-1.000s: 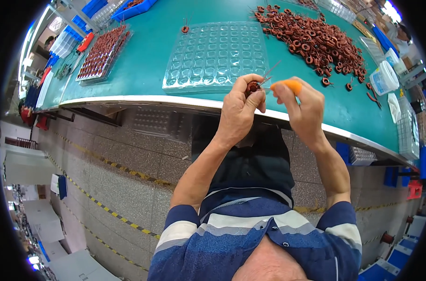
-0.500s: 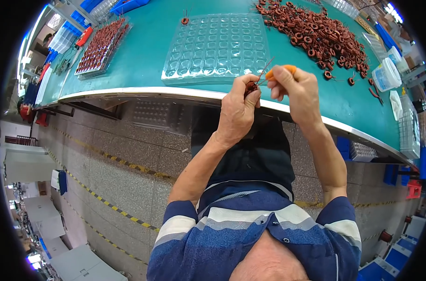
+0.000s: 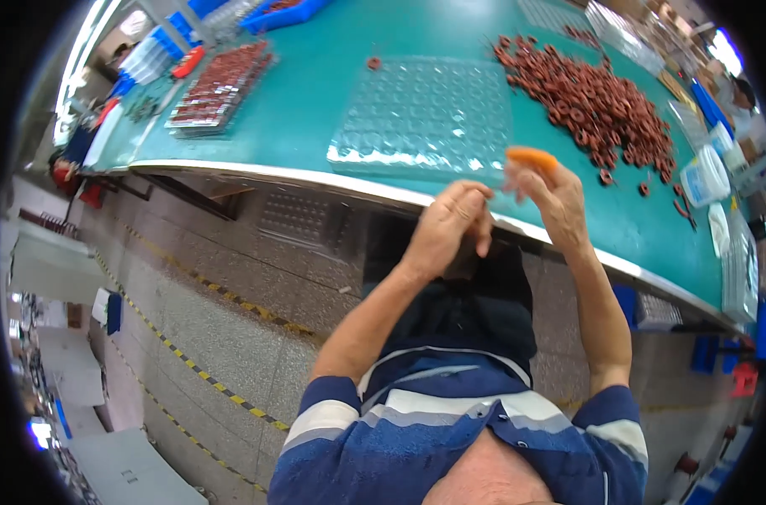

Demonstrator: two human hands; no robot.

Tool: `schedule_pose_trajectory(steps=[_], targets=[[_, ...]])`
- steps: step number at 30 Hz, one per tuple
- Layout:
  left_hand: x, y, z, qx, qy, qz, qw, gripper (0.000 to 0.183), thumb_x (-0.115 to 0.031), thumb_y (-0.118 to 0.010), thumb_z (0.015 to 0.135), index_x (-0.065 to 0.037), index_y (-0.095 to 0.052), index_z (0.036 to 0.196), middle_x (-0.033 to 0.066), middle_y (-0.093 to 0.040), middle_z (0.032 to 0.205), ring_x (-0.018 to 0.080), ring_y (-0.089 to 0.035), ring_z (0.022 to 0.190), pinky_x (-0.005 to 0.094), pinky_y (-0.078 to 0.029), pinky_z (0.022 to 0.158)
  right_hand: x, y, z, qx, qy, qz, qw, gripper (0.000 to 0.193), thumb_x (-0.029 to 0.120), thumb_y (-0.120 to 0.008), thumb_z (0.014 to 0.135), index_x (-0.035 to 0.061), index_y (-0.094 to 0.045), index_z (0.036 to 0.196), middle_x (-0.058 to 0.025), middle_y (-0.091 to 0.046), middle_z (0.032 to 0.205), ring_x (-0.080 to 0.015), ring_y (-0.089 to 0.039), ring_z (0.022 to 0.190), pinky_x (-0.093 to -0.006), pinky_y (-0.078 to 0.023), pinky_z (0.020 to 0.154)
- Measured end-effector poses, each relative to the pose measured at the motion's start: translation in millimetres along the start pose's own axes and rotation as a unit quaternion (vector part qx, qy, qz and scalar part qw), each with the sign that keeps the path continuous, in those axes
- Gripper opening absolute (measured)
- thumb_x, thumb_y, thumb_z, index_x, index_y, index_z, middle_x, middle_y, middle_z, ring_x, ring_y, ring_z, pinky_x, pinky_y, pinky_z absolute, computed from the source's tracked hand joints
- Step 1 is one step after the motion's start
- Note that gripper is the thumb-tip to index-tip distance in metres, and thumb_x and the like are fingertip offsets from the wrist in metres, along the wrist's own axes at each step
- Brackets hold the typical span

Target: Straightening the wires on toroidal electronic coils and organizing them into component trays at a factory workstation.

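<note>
My right hand is closed around an orange-handled tool, above the table's front edge; blur hides its working end. To its left, my left hand is just in front of the edge with its fingers curled in. Whatever lies inside those fingers is hidden. Beyond both hands lies a clear plastic tray with rows of round pockets. A single copper-wound ring coil is by the tray's far left corner. A large heap of similar ring coils spreads to the right of the tray.
A filled coil tray sits on the left of the green table. At the right are a white tub, red-handled pliers and clear trays. A blue bin stands at the far left.
The hands have drawn apart. A wire-ended ring coil showed in my left fingers before and is out of sight now. The whole view has shifted slightly.
</note>
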State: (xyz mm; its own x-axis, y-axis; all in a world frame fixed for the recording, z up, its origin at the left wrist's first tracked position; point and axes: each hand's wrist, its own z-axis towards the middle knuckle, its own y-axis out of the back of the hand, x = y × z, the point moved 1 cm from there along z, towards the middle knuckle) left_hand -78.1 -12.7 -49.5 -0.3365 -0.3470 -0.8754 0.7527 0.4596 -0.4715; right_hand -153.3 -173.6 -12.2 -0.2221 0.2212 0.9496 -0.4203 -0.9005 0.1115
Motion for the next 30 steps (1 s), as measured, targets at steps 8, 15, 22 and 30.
schedule_pose_trajectory(steps=[8,15,22,30], targets=[[2.3,-3.2,-12.3,0.043,-0.025,0.147,0.988,0.028,-0.021,-0.045,0.099,0.001,-0.046,0.118,0.0033,-0.051,0.072,0.0087,-0.050,0.061,0.0214,-0.041,0.058,-0.2,-14.0,-18.0,-0.003,-0.127,0.043,0.991,0.019,0.016,-0.059,0.092,-0.0017,-0.064,0.094,-0.0012,-0.058,0.067,-0.0048,-0.050,0.051,-0.0176,-0.034,0.043],[13.9,-0.8,-4.9,-0.054,-0.031,-0.011,0.998,0.015,-0.014,-0.049,0.095,-0.002,-0.052,0.103,0.0037,-0.048,0.065,0.0109,-0.048,0.051,0.0230,-0.040,0.051,-5.7,-23.9,-22.8,-0.030,-0.120,0.109,0.986,0.017,0.013,-0.056,0.093,-0.0034,-0.059,0.092,-0.0050,-0.060,0.077,-0.0093,-0.054,0.065,-0.0209,-0.042,0.057],[-11.6,-3.5,6.9,-0.111,-0.093,0.067,0.987,0.015,-0.013,-0.048,0.097,-0.001,-0.051,0.106,0.0029,-0.049,0.065,0.0095,-0.048,0.053,0.0227,-0.041,0.051,-5.8,-19.9,-20.3,-0.114,-0.075,0.061,0.989,0.032,0.022,-0.063,0.091,-0.0036,-0.052,0.109,-0.0054,-0.060,0.079,-0.0064,-0.055,0.057,-0.0182,-0.039,0.046],[-18.1,-6.2,5.9,-0.104,-0.159,0.365,0.912,0.013,-0.012,-0.050,0.097,-0.003,-0.052,0.105,0.0003,-0.048,0.068,0.0055,-0.046,0.057,0.0218,-0.042,0.053,3.0,-29.1,-24.7,-0.127,-0.098,0.124,0.979,0.031,0.026,-0.064,0.090,-0.0034,-0.058,0.096,-0.0058,-0.060,0.071,-0.0072,-0.051,0.047,-0.0191,-0.035,0.040]])
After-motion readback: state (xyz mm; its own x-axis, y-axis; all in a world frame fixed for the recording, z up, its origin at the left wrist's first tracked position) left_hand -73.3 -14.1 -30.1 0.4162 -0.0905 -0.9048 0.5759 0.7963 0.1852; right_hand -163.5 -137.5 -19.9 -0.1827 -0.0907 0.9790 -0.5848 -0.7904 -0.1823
